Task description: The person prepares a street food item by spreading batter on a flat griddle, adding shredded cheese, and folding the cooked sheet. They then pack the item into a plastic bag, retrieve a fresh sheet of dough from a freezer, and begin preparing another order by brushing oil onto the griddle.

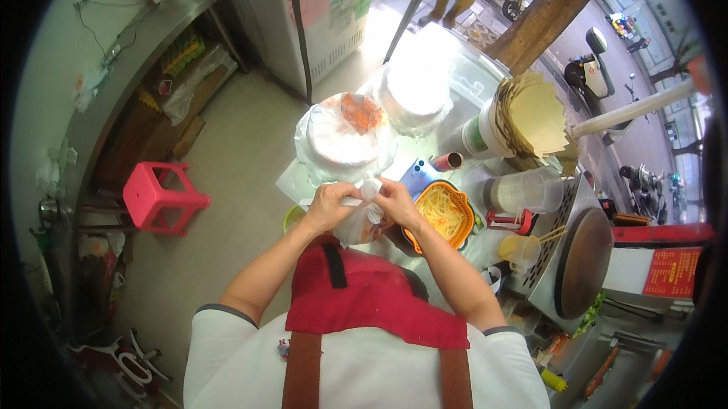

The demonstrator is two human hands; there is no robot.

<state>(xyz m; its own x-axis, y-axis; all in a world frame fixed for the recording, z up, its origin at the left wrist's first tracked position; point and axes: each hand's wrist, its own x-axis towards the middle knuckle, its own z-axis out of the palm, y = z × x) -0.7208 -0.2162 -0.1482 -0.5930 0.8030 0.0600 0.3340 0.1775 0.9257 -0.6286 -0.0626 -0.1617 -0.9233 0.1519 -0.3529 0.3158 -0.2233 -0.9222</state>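
Both of my hands grip the gathered top of a white plastic bag (358,227) close in front of my red apron. My left hand (333,204) pinches it from the left, and my right hand (396,201) pinches the twisted end from the right. Something reddish shows through the bag; what it is cannot be told. Just right of my right hand sits an orange plastic basket (467,221) of pale yellow shreds, with a blue phone (418,175) behind it. Beyond my hands stands a round container wrapped in plastic film (345,130), with an orange-red patch on top.
A second wrapped container (418,87) stands behind. To the right are a bucket with brown paper bags (483,130), clear plastic containers (526,190), a cup with chopsticks (520,252) and a round griddle (583,264). A pink stool (149,195) stands on the floor at left. A person stands outside.
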